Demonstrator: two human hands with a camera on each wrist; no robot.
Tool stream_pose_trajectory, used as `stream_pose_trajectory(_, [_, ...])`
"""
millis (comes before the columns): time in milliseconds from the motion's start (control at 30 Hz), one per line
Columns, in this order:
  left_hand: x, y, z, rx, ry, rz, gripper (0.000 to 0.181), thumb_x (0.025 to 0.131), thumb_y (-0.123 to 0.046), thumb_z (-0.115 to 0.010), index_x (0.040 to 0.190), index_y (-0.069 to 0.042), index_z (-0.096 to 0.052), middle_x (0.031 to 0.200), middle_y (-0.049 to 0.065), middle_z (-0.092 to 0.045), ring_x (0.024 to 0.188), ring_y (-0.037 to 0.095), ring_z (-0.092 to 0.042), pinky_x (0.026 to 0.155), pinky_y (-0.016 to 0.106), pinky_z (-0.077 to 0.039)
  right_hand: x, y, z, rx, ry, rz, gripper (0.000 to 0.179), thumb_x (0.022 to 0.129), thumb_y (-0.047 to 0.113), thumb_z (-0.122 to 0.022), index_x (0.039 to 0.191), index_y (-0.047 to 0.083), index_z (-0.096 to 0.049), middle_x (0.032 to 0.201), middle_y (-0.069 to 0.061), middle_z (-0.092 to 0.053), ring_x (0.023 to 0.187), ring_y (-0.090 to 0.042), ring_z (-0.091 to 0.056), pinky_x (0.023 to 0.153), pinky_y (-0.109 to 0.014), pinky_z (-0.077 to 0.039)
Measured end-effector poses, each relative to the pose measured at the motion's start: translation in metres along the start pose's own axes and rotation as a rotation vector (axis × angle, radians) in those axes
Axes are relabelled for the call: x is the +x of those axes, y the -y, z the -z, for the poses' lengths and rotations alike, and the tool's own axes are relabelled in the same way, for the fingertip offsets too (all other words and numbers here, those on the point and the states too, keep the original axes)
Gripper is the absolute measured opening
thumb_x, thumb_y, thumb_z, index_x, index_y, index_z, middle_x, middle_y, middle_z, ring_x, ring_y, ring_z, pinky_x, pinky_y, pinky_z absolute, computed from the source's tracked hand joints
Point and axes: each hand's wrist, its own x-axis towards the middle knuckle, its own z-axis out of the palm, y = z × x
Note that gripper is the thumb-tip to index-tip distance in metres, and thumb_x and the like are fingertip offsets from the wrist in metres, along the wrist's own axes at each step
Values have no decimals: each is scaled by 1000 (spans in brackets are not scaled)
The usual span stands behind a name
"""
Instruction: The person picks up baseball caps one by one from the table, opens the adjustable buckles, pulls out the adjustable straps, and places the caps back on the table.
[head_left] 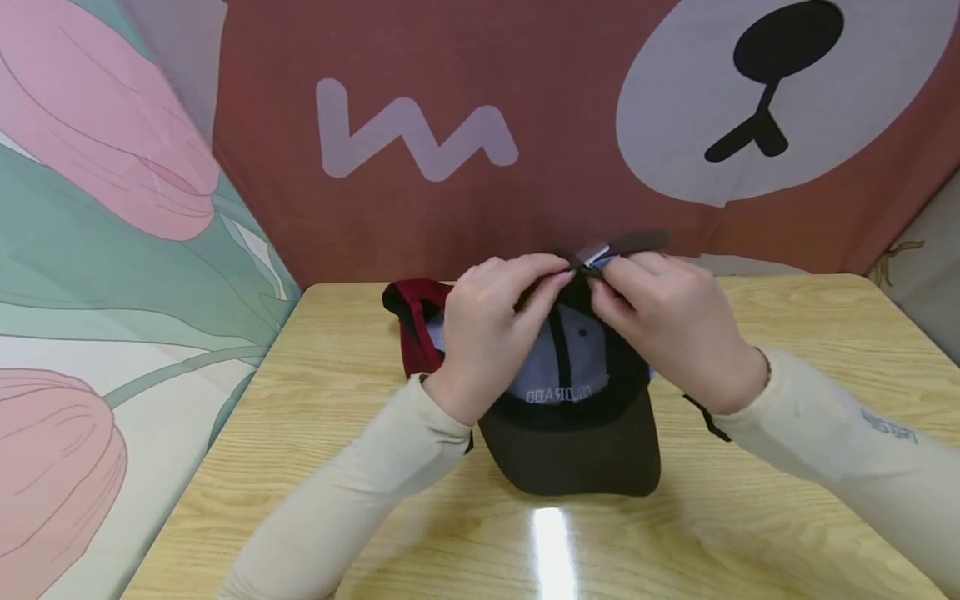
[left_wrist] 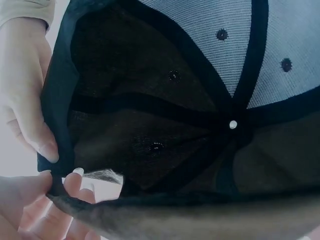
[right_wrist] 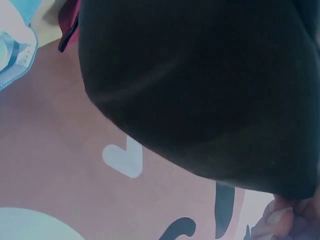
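Note:
A dark baseball cap [head_left: 577, 454] is held tilted over the table, its inside facing me and its brim pointing toward me. Reversed lettering shows through its grey front panel. At the cap's back edge my left hand [head_left: 487, 333] pinches one side of the closure between thumb and fingers. Opposite it, my right hand [head_left: 671, 321] pinches the other side, close to the left fingertips. A dark strap [head_left: 641, 242] end sticks out above the right hand, with a pale tag [head_left: 595, 252] beside it. In the left wrist view, the cap's lining [left_wrist: 125, 65] and seams fill most of the picture.
A red cap [head_left: 420, 300] lies on the wooden table [head_left: 337, 467] behind my left hand. A light blue item [right_wrist: 20, 60] shows at the edge of the right wrist view. A brown printed cloth [head_left: 450, 217] hangs behind the table.

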Motion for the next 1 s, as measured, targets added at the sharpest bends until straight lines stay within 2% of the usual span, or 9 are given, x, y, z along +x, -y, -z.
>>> stream_pose_trajectory(200, [-4,1,-2,15,19,-3,9,87,-13,-73,94,-6,-75,88,4,-73,71,16,-62,64,26,-48,-2,0,2,-34,56,15,16,79,-8,-69,76,-1,-55,67,-12,-52,51,-22,-45,47,-34,-41])
stream_pose_trajectory(367, [-8,1,-3,15,28,0,9,87,-13,-74,93,-7,-75,86,3,-73,70,15,-61,63,26,-48,-3,-1,4,-40,81,-13,16,79,-9,-68,76,0,-55,65,-9,-50,51,-20,-41,46,-32,-37])
stream_pose_trajectory(700, [-10,1,-3,13,37,-3,8,88,-13,-73,93,-7,-75,87,3,-72,71,14,-61,63,25,-47,-4,-1,6,-39,87,-16,20,80,-8,-67,72,3,-52,61,-5,-43,49,-17,-36,46,-30,-32])
stream_pose_trajectory(1000, [-12,1,-2,11,34,-8,8,87,-12,-74,93,-7,-74,87,3,-73,69,14,-61,62,25,-47,-5,-2,7,-46,88,-20,20,79,-8,-66,72,4,-52,61,-5,-43,49,-17,-35,45,-30,-32])
